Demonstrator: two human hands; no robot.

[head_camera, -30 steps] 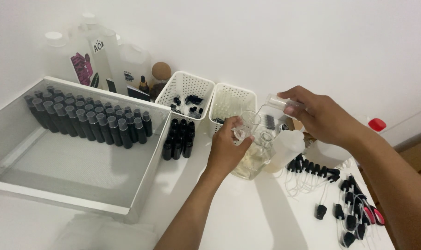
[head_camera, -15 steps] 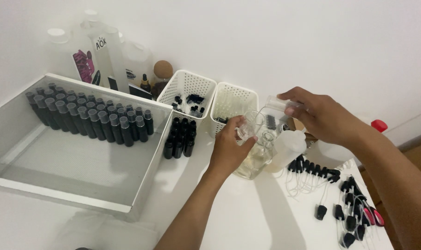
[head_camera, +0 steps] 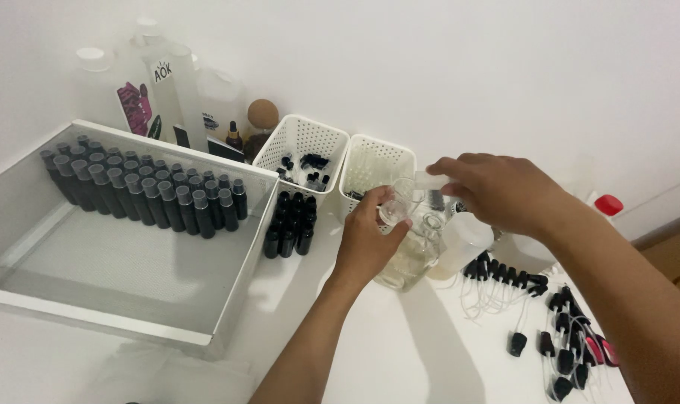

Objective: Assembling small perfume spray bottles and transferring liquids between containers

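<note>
White table (head_camera: 400, 359) against a white wall. On it at left, a shallow grey tray (head_camera: 227, 299). Just right of the tray, a cluster of small black bottles (head_camera: 289, 224). Behind those, two white perforated baskets (head_camera: 304, 142) side by side. Large plastic bottles (head_camera: 168, 90) stand at the back left. Centre, a clear jug (head_camera: 411, 262) with pale liquid. At right, loose black pump caps (head_camera: 519, 280) with thin tubes.

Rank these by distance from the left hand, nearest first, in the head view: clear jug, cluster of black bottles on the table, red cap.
From the left hand:
1. Clear jug, touching it.
2. Cluster of black bottles, just to its left.
3. Red cap, far right by the wall.
</note>
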